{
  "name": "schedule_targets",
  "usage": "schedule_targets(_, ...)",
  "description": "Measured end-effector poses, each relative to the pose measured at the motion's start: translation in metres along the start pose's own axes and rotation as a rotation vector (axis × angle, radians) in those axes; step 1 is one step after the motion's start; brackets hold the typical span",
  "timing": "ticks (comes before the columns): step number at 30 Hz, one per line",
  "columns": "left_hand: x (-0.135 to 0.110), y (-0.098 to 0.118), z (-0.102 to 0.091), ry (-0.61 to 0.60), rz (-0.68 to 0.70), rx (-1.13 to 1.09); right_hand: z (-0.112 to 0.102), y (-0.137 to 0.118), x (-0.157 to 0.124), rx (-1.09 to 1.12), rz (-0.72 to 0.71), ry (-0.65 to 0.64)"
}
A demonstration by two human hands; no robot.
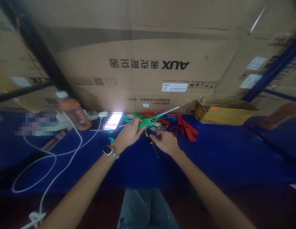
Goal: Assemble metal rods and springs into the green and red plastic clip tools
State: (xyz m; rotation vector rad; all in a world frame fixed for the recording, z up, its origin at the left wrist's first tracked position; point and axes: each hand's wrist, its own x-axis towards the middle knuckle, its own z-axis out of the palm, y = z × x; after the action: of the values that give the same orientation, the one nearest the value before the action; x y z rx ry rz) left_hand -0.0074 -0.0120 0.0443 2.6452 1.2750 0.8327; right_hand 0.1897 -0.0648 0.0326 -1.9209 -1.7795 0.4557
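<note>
My left hand (128, 135), with a watch on its wrist, is closed around the handle of a green long-nosed lighter (150, 120) whose metal tube points up and to the right. My right hand (165, 142) sits just right of it with fingers curled, pinching a small screwdriver (151, 143) with a black and yellow handle, its thin shaft slanting down toward me. Both hands hover over a blue table (222, 156), beside a pile of red, blue and green lighter parts (179, 123).
A lit phone (113, 120) lies left of the hands, with white cables (52, 156) looping across the table. An orange drink bottle (74, 111) leans at the left. Large cardboard boxes (148, 57) wall the back. A yellow packet (224, 115) lies at the right.
</note>
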Motion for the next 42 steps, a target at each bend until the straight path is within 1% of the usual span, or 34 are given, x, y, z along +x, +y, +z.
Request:
schedule_targets(3,0.012,0.023,0.020,0.025,-0.025,-0.085,-0.007,0.011,-0.002,0.470,0.012,0.020)
schedule_targets(5,0.020,0.040,0.035,0.043,0.018,-0.168,-0.011,0.018,0.000,0.744,0.032,0.009)
schedule_targets(6,0.024,0.048,0.042,0.042,0.047,-0.209,-0.013,0.022,0.001,0.845,0.039,0.022)
schedule_targets(8,0.030,0.061,0.052,0.029,0.083,-0.271,-0.017,0.030,0.005,0.974,0.033,0.087)
schedule_targets(10,0.036,0.068,0.059,0.013,0.101,-0.285,-0.020,0.038,0.009,1.046,0.030,0.149)
schedule_targets(11,0.039,0.069,0.060,0.008,0.107,-0.274,-0.021,0.042,0.011,1.064,0.038,0.157)
schedule_targets(14,0.051,0.065,0.059,0.004,0.145,-0.185,-0.024,0.051,0.018,1.077,0.091,0.124)
schedule_targets(17,0.067,0.053,0.056,0.011,0.197,-0.094,-0.025,0.055,0.025,1.091,0.174,0.058)
schedule_targets(19,0.082,0.043,0.054,0.019,0.194,-0.040,-0.026,0.057,0.028,1.104,0.217,0.032)
schedule_targets(21,0.100,0.033,0.055,0.004,0.205,0.012,-0.027,0.058,0.032,1.104,0.226,0.017)
schedule_targets(24,0.129,0.022,0.059,-0.063,0.273,0.115,-0.026,0.062,0.038,1.095,0.205,-0.015)
schedule_targets(26,0.147,0.019,0.066,-0.108,0.300,0.164,-0.024,0.065,0.044,1.085,0.180,-0.028)
schedule_targets(29,0.173,0.017,0.080,-0.131,0.289,0.197,-0.022,0.071,0.053,1.041,0.106,-0.014)
schedule_targets(32,0.193,0.015,0.094,-0.116,0.264,0.201,-0.023,0.078,0.059,0.890,0.033,0.031)
schedule_targets(35,0.207,0.013,0.103,-0.093,0.225,0.198,-0.032,0.085,0.059,0.564,0.033,0.093)
schedule_targets(37,0.211,0.012,0.106,-0.087,0.222,0.191,-0.040,0.090,0.059,0.240,0.074,0.165)
schedule_targets(39,0.209,0.012,0.107,-0.084,0.238,0.186,-0.047,0.095,0.063,-0.044,0.061,0.229)
schedule_targets(41,0.204,0.013,0.108,-0.075,0.251,0.184,-0.051,0.100,0.071,-0.202,0.106,0.229)
schedule_targets(42,0.201,0.014,0.108,-0.067,0.249,0.184,-0.051,0.103,0.075,-0.243,0.133,0.207)
